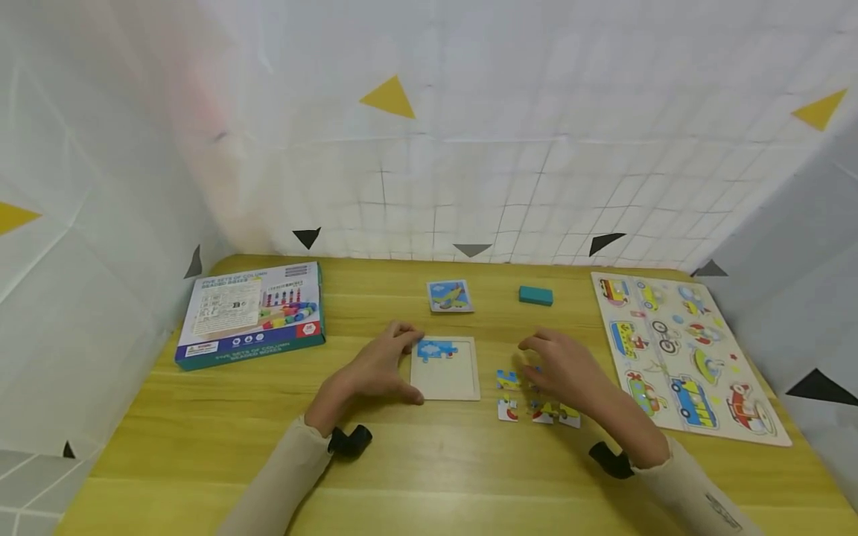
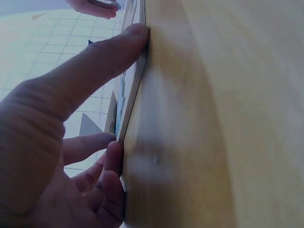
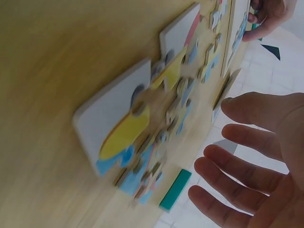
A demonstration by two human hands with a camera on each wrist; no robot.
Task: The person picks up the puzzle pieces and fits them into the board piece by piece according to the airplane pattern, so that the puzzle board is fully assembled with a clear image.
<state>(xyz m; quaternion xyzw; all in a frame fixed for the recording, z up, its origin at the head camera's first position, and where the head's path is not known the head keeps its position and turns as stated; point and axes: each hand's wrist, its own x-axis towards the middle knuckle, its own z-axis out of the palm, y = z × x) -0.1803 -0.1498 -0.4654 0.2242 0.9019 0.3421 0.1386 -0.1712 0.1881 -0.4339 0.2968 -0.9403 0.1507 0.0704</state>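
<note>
My left hand (image 1: 378,365) holds the left side of a square wooden puzzle tray (image 1: 445,385), thumb at the near corner and fingers at the far one. Joined blue-and-white puzzle pieces (image 1: 436,348) lie along the tray's upper left. To the tray's right, my right hand (image 1: 563,368) hovers over several loose jigsaw pieces (image 1: 507,410), partly covering them. In the right wrist view its fingers are apart and relaxed, with nothing between them. A white, yellow and blue corner piece (image 3: 111,118) lies closest to that camera.
Behind the tray lies a small picture card with an aeroplane (image 1: 450,296); a teal block (image 1: 535,295) is right of it. A boxed bead set (image 1: 251,316) occupies the left. On the right lies a large vehicle puzzle board (image 1: 690,357). White sheeting (image 1: 469,171) encloses the table.
</note>
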